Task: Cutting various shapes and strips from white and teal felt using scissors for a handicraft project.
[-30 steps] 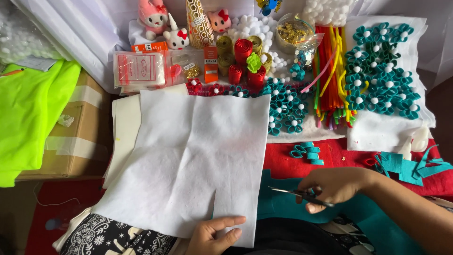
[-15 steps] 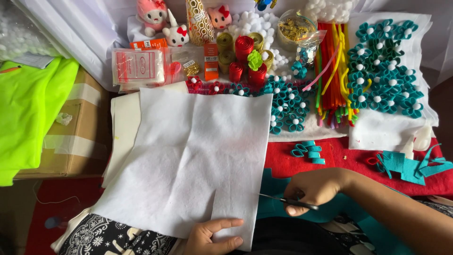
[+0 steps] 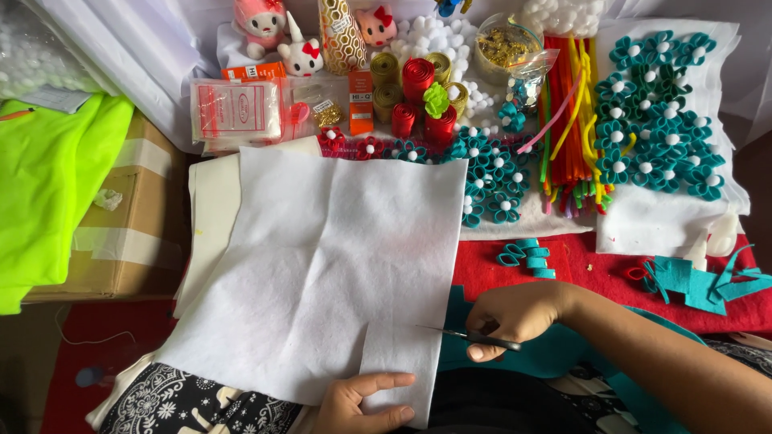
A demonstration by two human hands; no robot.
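Note:
A large creased sheet of white felt [image 3: 322, 265] lies across the middle of the head view. A cut runs up from its near edge, leaving a narrow strip at the right. My left hand [image 3: 362, 402] grips the bottom of that strip. My right hand [image 3: 515, 313] holds small scissors [image 3: 470, 337] to the right of the sheet, their blades pointing left at the sheet's right edge.
Teal felt flowers with white pompoms [image 3: 659, 112], pipe cleaners [image 3: 571, 120], rolled ribbons [image 3: 418, 88], small plush toys [image 3: 281, 32] and packets [image 3: 237, 112] crowd the back. A cardboard box [image 3: 137, 217] under neon green fabric [image 3: 48, 177] stands left. Teal felt scraps [image 3: 700, 281] lie on red felt [image 3: 611, 273].
My right hand with the scissors has drawn closer to the sheet's right edge. My left hand stays on the strip's bottom.

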